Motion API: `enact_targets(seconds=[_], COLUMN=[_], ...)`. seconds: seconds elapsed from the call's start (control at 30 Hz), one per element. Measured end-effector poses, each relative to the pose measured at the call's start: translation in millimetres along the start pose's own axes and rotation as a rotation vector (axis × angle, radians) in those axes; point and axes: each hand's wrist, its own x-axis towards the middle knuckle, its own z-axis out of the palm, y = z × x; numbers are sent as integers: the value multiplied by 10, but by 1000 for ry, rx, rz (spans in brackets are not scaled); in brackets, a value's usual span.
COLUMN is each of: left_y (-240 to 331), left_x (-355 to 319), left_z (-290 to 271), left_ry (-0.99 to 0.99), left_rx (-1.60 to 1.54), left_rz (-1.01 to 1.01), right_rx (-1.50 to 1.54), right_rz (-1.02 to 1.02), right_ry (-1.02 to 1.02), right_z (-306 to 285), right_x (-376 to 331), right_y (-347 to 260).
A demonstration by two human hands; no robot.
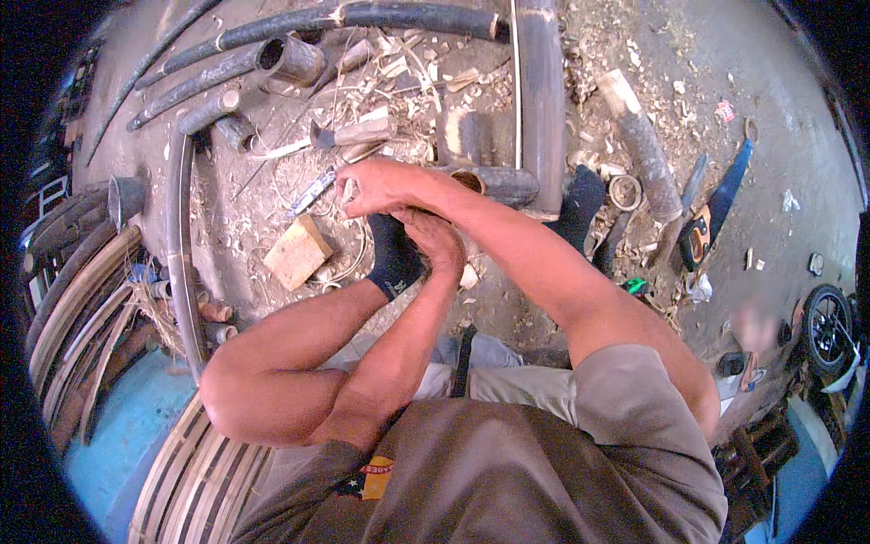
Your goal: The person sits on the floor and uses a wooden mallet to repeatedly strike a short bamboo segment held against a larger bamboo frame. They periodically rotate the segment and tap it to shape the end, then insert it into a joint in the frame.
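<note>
One person's two bare hands are meeting near one dark-socked foot (395, 258). The right hand (372, 188) is keeping its fingers curled inward, nearly closed; whether they are gripping anything cannot be told. One slim silvery tool (313, 193) is lying just left of those fingers, its long axis running diagonally, its far end pointing toward the lower left. The left hand (435, 239) is resting beside the foot below the right wrist; its fingers are partly hidden, so their opening and any hold cannot be told.

One pale wooden block (297, 251) is sitting below the tool, tilted. A second socked foot (581, 207) is standing farther right. One saw (727, 190) with a blue blade and one spoked wheel (826, 326) are occupying the right side, among scattered wood shavings (594, 68).
</note>
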Motion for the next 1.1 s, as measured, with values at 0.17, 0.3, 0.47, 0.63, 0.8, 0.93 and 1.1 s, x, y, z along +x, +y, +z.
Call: enact_targets(seconds=[0.17, 0.3, 0.47, 0.63, 0.8, 0.93, 1.1], left_y=[-2360, -2865, -3556, -3038, -2024, -2182, -2234], left_x=[107, 577, 513, 879, 645, 434, 315], left_z=[-92, -359, -302, 289, 657, 554, 444], left_ry=[46, -453, -748, -974, -1568, -1356, -1186], left_rx=[3172, 3382, 3304, 3421, 3565, 3848, 3953], left_rz=[-314, -1004, -1581, -943, -1220, -1074, -798], right_rx=[186, -1023, -671, 876, 582, 656, 567], right_rz=[451, 459, 862, 493, 614, 686, 693], right_ry=[819, 716, 545, 1157, 1370, 1616, 1393], right_z=[-894, -1130, -127, 908, 1595, 1699, 1644], right_x=[-1100, -2447, -2599, -2096, -1267, -1020, -1319], right_y=[245, -372, -589, -180, 60, 50, 239])
